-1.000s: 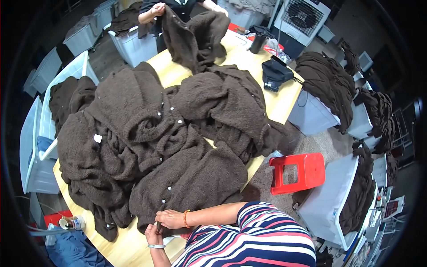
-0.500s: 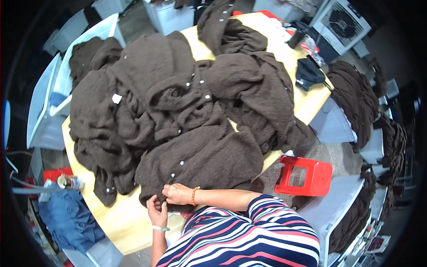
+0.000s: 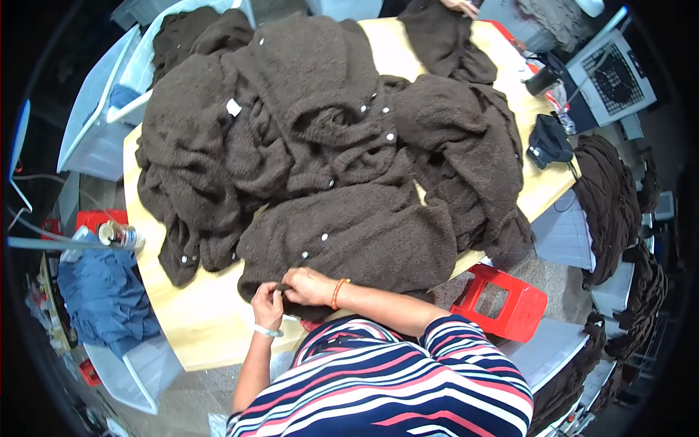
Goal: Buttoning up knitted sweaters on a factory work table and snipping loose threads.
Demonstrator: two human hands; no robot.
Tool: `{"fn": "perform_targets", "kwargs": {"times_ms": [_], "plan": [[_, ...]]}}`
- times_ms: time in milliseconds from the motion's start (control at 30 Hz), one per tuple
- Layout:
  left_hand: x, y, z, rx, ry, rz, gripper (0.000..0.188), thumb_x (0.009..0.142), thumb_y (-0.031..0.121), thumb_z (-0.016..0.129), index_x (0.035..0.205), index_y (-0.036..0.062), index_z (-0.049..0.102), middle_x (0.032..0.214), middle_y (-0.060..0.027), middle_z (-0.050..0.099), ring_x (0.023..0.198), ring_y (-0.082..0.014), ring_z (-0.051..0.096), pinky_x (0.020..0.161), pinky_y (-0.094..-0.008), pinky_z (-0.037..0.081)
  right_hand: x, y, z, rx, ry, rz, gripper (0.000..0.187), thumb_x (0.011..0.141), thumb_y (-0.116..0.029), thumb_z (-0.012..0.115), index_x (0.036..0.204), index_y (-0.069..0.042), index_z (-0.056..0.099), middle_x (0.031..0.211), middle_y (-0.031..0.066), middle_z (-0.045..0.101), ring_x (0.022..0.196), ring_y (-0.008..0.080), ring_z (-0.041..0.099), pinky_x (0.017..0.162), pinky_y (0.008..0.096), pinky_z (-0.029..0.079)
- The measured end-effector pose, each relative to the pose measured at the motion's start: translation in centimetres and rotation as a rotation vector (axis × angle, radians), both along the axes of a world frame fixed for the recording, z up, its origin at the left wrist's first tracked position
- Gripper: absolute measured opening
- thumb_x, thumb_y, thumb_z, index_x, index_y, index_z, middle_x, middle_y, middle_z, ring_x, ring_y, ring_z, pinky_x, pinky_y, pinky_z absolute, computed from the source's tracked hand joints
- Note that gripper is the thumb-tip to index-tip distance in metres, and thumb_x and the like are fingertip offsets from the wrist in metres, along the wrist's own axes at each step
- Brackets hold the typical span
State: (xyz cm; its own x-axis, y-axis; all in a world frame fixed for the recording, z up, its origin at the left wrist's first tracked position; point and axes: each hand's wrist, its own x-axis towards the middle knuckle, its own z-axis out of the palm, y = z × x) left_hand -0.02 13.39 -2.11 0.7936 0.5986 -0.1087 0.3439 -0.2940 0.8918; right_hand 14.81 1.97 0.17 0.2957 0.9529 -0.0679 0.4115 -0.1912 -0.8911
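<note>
A dark brown fuzzy garment with white buttons (image 3: 364,233) lies folded over the near side of the table. At its near left edge, my right hand (image 3: 309,286) is closed, pinching the cloth near the buttons. My left hand (image 3: 267,307), with a pale bracelet at the wrist, meets it there, its thumb and fingers pinched together on the garment's edge. A small light spot shows between the fingertips, too small to make out. More brown garments (image 3: 196,138) are heaped just beyond, some with white buttons and one with a white label (image 3: 234,107).
The pale wooden table (image 3: 207,328) bears the pile. A red stool (image 3: 528,313) stands to the right, near bins (image 3: 564,229) of brown garments. Blue cloth (image 3: 109,291) and a jar (image 3: 120,234) are at left. Another person's hand (image 3: 462,7) touches brown cloth at the far edge. A black cap-like item (image 3: 550,140) lies right.
My left hand has come up against my right, its fingers now pinched at the garment's edge. The view has shifted, and another person's hand now shows at the far edge.
</note>
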Motion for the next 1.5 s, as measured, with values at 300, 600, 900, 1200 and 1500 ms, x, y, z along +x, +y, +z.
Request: {"fn": "perform_targets", "kwargs": {"times_ms": [300,600,900,1200,1500], "plan": [[1.3,-0.9,0.4,-0.217,0.079,0.068,0.010,0.087,-0.001,0.054,0.096,-0.0013,0.058,0.077,-0.0039,0.060,0.067,-0.0083,0.056,0.062,-0.0235,0.047,0.6,-0.5,-0.8,-0.074,0.094,-0.072,0.025,0.073,-0.002,0.056,0.095,0.005,0.065,0.094,0.0253,0.062,0.091,0.0409,0.060,0.084,0.0431,0.048],[0.3,-0.7,0.7,-0.379,0.085,0.058,0.010,0.088,-0.001,0.053,0.097,-0.0018,0.058,0.081,0.0005,0.059,0.069,-0.0038,0.053,0.062,-0.0195,0.044,0.7,-0.3,-0.8,-0.053,0.171,-0.029,0.025,0.069,0.000,0.055,0.090,0.006,0.066,0.090,0.0255,0.063,0.088,0.0396,0.062,0.083,0.0423,0.049],[-0.9,1.8,1.0,-0.643,0.027,0.060,0.010,0.089,0.003,0.058,0.099,0.0022,0.060,0.082,0.0019,0.060,0.067,-0.0032,0.054,0.061,-0.0183,0.044,2.5,-0.5,1.0,-0.146,0.427,0.038,0.024,0.082,-0.020,0.068,0.091,0.003,0.067,0.066,0.0102,0.063,0.060,0.0169,0.062,0.059,0.0308,0.049],[4.4,-0.9,7.4,0.483,-0.062,-0.277,0.044,0.070,0.005,0.067,0.113,0.0037,0.057,0.106,-0.0161,0.057,0.103,-0.0324,0.053,0.094,-0.0416,0.038,2.7,-1.9,1.2,-0.188,-0.032,-0.001,0.018,0.080,-0.014,0.062,0.094,-0.004,0.069,0.096,0.0181,0.065,0.091,0.0367,0.062,0.081,0.0441,0.050],[3.4,0.4,2.6,0.142,0.168,-0.342,0.012,0.072,0.012,0.066,0.079,0.0037,0.061,0.069,-0.0136,0.059,0.072,-0.0318,0.059,0.074,-0.0383,0.043,2.1,-2.1,0.5,-0.106,0.408,-0.160,0.015,0.077,-0.009,0.066,0.086,0.003,0.066,0.084,0.0185,0.063,0.077,0.0334,0.064,0.070,0.0366,0.051]]}}
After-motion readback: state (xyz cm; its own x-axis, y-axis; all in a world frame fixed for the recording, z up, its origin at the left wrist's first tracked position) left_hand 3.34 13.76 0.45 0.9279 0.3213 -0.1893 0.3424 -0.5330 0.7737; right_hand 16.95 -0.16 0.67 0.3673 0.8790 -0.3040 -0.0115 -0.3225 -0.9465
